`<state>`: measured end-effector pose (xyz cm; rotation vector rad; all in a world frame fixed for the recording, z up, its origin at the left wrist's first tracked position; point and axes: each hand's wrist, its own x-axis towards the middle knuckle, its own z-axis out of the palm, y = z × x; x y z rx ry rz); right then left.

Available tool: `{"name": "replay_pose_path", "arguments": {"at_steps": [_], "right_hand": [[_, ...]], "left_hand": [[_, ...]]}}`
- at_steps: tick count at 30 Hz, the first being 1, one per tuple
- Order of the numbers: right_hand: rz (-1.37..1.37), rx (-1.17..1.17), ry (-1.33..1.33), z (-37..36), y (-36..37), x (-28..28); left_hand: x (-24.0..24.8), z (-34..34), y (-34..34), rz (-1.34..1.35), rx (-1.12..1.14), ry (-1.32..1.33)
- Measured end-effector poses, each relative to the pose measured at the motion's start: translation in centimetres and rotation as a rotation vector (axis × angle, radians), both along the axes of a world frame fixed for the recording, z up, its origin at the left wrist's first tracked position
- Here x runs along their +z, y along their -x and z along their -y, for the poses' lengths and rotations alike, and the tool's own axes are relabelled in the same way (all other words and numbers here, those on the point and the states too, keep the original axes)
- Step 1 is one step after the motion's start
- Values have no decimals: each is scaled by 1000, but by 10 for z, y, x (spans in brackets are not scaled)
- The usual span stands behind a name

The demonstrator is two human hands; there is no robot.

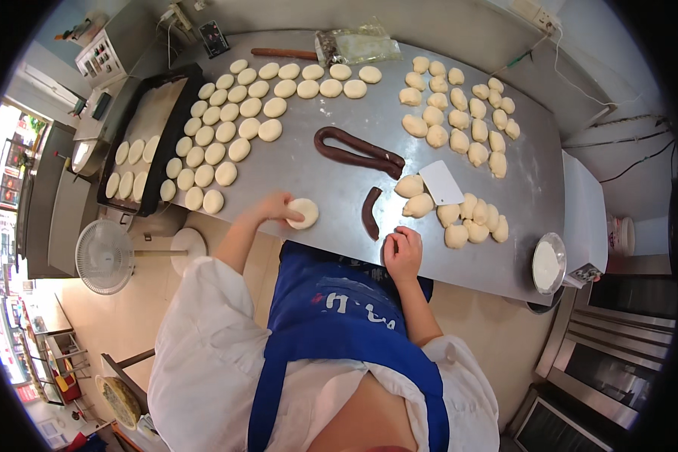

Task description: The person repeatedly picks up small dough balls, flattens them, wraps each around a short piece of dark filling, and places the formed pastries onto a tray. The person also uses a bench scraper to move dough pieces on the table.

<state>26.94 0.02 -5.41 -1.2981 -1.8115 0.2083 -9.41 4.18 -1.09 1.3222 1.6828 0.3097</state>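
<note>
At the table's front edge, my left hand [276, 206] has its fingers closed on the rim of a flat round dough disc [303, 214]. My right hand [404, 252] is curled closed over the same edge; whether anything is inside it is hidden. Just beyond it lie a short dark brown paste strip [371, 213] and a pair of plump dough pieces [419, 205]. A white rectangular scraper [441, 182] rests against these pieces. Farther back, a long dark paste rope [346, 157] is bent into a loop. Rows of pale dough discs [225, 174] spread out left of my left hand.
A black baking tray [167, 143] holding several discs stands at the left. Loose dough lumps [459, 120] fill the table's right side, with a flour bowl [548, 264] at its right corner. At the back lie a wooden rolling pin [285, 53] and a plastic bag [360, 47].
</note>
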Motion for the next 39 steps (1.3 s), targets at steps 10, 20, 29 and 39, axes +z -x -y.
{"name": "replay_pose_path", "arguments": {"at_steps": [10, 20, 29, 39], "right_hand": [[47, 24, -1, 0, -1, 5], [34, 42, -2, -4, -1, -3], [88, 50, 52, -2, 2, 6], [90, 18, 50, -3, 0, 3]], "left_hand": [[3, -17, -57, -763, -63, -197], [-23, 17, -43, -606, 26, -707], [18, 22, -18, -127, 195, -33], [-31, -78, 94, -54, 780, -203]]}}
